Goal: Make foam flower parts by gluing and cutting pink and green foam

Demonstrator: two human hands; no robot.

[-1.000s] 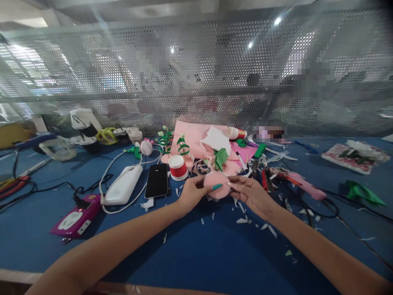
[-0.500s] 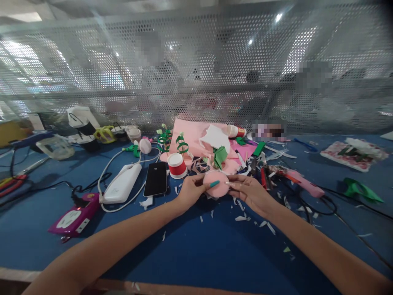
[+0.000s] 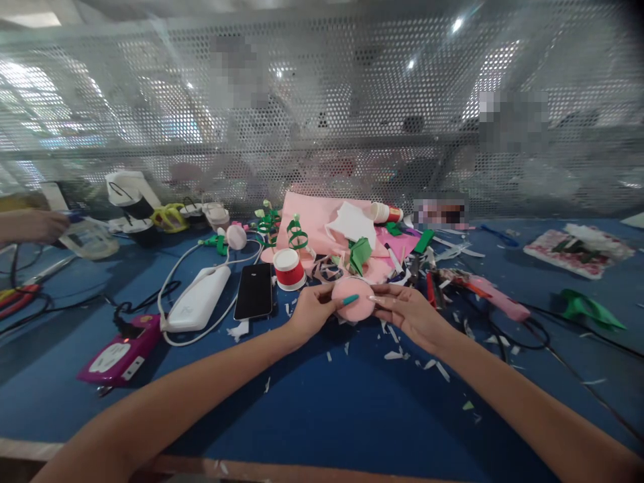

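Observation:
Between my two hands is a round pink disc, its flat face turned up toward me. My left hand grips its left edge, the thumb with a teal nail lying across the face. At the right edge, my right hand pinches it between thumb and fingers. What lies under the disc is hidden. Just behind it are a crumpled green piece and pink sheet material. A red and white paper cup stands left of my left hand, beside a black phone.
A white power bank with a looped cable and a purple power strip lie to the left. On the right are a pink glue gun and its cord. White scraps litter the blue table. A perforated metal screen rises behind.
Another person's hand has come in at the far left, by the clear plastic container. My hands keep hold of the pink disc with hardly any movement.

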